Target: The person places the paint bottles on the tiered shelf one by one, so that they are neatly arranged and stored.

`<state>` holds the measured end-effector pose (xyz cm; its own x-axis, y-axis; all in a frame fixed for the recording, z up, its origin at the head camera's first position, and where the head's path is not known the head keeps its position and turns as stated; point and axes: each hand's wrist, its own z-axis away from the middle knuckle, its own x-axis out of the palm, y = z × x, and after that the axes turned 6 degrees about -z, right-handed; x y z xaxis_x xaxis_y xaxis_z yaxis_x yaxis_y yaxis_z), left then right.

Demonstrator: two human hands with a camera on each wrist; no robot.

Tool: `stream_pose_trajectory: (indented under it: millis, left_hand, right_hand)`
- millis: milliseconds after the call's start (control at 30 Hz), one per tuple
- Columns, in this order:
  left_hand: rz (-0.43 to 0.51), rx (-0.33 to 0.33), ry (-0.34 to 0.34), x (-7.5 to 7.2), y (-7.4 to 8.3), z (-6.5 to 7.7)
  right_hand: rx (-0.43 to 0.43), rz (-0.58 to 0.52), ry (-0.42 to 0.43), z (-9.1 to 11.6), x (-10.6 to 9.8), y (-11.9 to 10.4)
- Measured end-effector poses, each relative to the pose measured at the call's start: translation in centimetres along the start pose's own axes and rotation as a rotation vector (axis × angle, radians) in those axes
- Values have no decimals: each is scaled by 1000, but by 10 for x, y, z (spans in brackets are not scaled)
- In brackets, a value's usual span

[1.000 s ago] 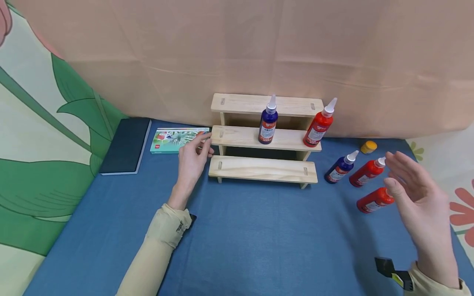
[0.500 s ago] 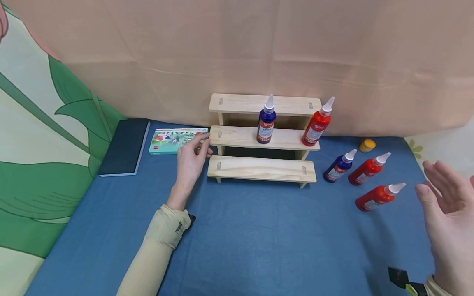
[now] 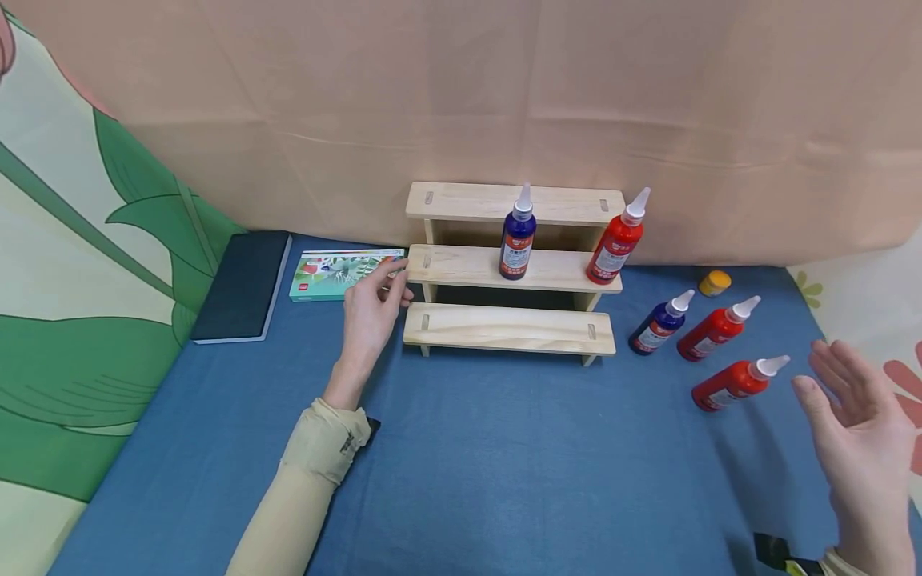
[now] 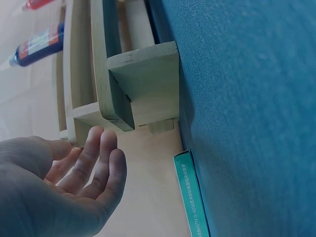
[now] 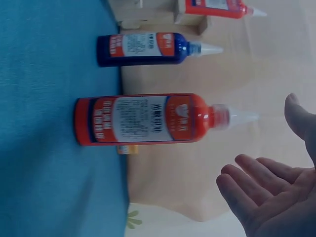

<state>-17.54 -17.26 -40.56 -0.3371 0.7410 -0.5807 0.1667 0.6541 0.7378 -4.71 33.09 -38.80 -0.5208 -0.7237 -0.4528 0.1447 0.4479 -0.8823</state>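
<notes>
My left hand (image 3: pixel 370 312) is at the left end of a three-tier wooden display rack (image 3: pixel 507 328). Its thumb and index finger pinch the end of the middle tier, the other fingers loosely bent. On that tier a blue squeeze bottle (image 3: pixel 517 244) stands upright, and a red squeeze bottle (image 3: pixel 615 246) is at its right end. My right hand (image 3: pixel 860 432) is raised with fingers spread and holds nothing. Just left of it stands another red bottle (image 3: pixel 731 386), close before the palm in the right wrist view. Behind are a red bottle (image 3: pixel 713 334) and a blue bottle (image 3: pixel 657 326).
A yellow-capped jar (image 3: pixel 715 283) stands at the back right. Left of the rack lies a green box (image 3: pixel 324 276), with a dark notebook (image 3: pixel 241 286) beyond it. A blue cloth (image 3: pixel 504 464) covers the table, and a beige curtain (image 3: pixel 360 104) hangs behind.
My right hand has moved right, away from the front red bottle, then slightly back toward it. The front bottle's nozzle is uncovered. My left hand stays at the rack.
</notes>
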Motion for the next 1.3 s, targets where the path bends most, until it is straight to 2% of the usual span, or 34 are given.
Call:
stream_pose_trajectory:
  millis: [267, 600, 833, 1067, 1300]
  left_hand:
    - [6, 3, 3, -1, -1, 1]
    - [7, 9, 5, -1, -1, 1]
    - [6, 4, -7, -1, -1, 0]
    - [-3, 11, -6, -1, 0, 0]
    - [-11, 18, -4, -1, 0, 0]
  right_hand:
    - [56, 29, -70, 1, 8, 14]
    - [14, 89, -227, -3, 16, 30]
    - [52, 118, -249, -6, 18, 35]
    - [43, 137, -252, -8, 21, 38]
    - [69, 153, -269, -10, 24, 40]
